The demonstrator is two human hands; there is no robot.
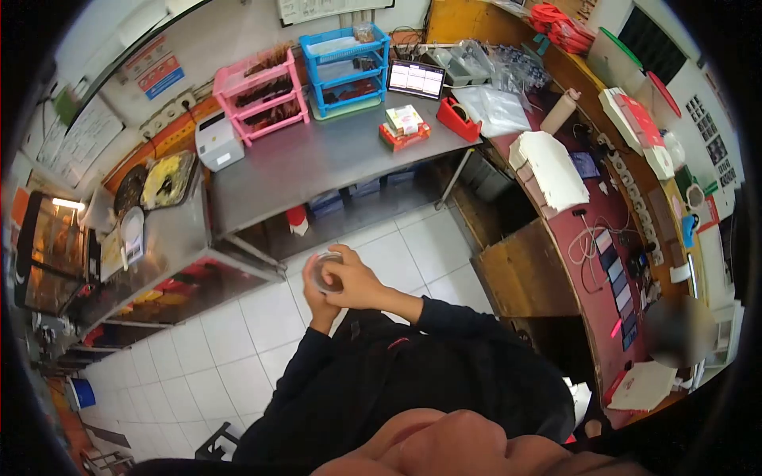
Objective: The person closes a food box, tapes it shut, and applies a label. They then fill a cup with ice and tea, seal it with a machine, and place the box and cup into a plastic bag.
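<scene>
In front of my body, both hands are closed round a small round clear tub [324, 272] with something brownish inside. My left hand [315, 300] wraps its left side from below. My right hand [357, 282] grips the right side, its fingers reaching over the top edge and covering part of the tub. The tub is held above the tiled floor, short of the front edge of the metal table [294, 178].
On the table stand a white printer [218, 143], a pink rack [262, 91], a blue rack [344, 71], a tablet [416, 79], small boxes [405, 131] and a red tape dispenser [459, 119]. A red-topped counter [583, 238] with phones and cables runs along the right.
</scene>
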